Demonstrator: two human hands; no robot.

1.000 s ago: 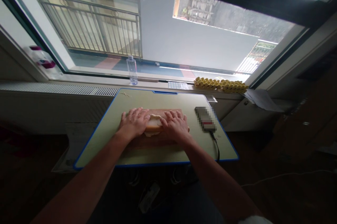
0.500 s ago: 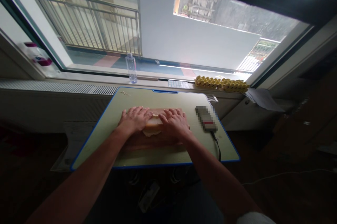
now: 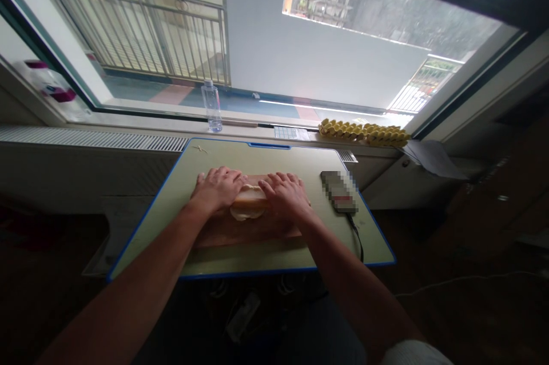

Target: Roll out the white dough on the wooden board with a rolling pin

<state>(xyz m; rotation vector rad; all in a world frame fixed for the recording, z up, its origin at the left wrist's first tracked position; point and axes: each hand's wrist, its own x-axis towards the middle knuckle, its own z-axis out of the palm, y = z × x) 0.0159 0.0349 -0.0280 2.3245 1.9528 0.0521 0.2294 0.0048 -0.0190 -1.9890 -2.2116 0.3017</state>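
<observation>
A pale rolling pin (image 3: 252,199) lies crosswise over a flat piece of dough (image 3: 245,214), which shows in front of the pin and a little behind it. Both rest on a wooden board (image 3: 249,233). My left hand (image 3: 220,186) is closed over the pin's left part, fingers bent forward across it. On the right part, my right hand (image 3: 286,193) holds the pin the same way, its thumb pointing inward. The pin's ends are hidden beneath my hands.
The board sits on a small blue-edged table (image 3: 171,239). A phone (image 3: 338,192) with a cable lies on the right. Along the windowsill stand a clear bottle (image 3: 211,107) and a yellow egg tray (image 3: 364,132). A radiator grille (image 3: 94,139) runs along the left.
Both hands still press on the rolling pin. A little more of the dough shows between them and in front of the pin. The view has shifted slightly.
</observation>
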